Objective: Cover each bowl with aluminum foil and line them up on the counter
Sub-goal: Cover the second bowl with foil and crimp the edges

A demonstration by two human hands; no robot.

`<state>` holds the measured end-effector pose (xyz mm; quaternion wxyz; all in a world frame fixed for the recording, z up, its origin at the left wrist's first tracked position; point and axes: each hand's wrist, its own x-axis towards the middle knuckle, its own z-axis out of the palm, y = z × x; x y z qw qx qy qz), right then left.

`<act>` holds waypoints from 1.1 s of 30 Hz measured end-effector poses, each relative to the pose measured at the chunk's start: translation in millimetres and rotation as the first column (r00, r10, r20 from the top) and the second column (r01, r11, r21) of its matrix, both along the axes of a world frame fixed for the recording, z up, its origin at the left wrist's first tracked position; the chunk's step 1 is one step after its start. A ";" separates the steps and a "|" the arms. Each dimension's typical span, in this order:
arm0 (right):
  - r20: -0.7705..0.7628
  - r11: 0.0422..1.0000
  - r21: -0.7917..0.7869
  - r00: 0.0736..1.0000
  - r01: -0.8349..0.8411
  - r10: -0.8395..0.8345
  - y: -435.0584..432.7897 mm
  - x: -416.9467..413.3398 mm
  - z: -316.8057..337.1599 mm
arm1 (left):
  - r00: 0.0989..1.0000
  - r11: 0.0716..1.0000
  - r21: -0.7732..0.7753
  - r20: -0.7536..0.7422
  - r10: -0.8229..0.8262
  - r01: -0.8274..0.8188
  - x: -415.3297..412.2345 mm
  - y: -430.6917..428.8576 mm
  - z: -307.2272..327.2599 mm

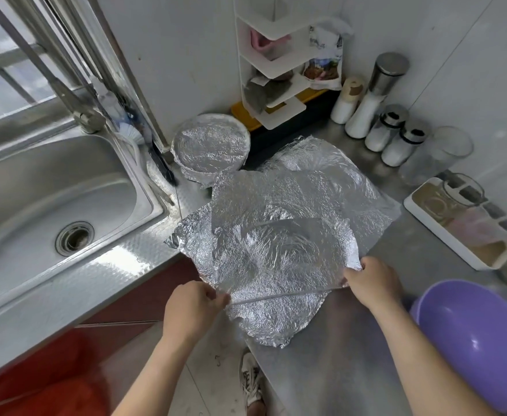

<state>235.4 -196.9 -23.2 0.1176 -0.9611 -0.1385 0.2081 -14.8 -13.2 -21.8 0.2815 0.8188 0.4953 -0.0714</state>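
Foil sheet [279,205] spreads over the worktop [330,370] centre, near edge pinched by left grip [193,307] and right grip [372,280]; foil-covered bowl [211,145] at eleven o'clock; purple bowl [480,340] at four, cropped; packet [324,61] print unreadable.

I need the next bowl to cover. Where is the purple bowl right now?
In the head view the purple bowl sits uncovered at the lower right of the counter, just right of the right hand, which pinches the foil sheet.

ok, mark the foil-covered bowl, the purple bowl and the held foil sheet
foil-covered bowl [210,145]: head view, middle of foil top.
purple bowl [471,340]: head view, inner wall.
held foil sheet [276,265]: head view, crinkled middle.
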 end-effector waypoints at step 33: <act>0.196 0.758 -0.036 0.739 -0.652 0.645 4.7 -59.3 -55.8 | 0.869 0.820 0.303 -0.066 -0.490 0.485 66.0 -56.4 -62.7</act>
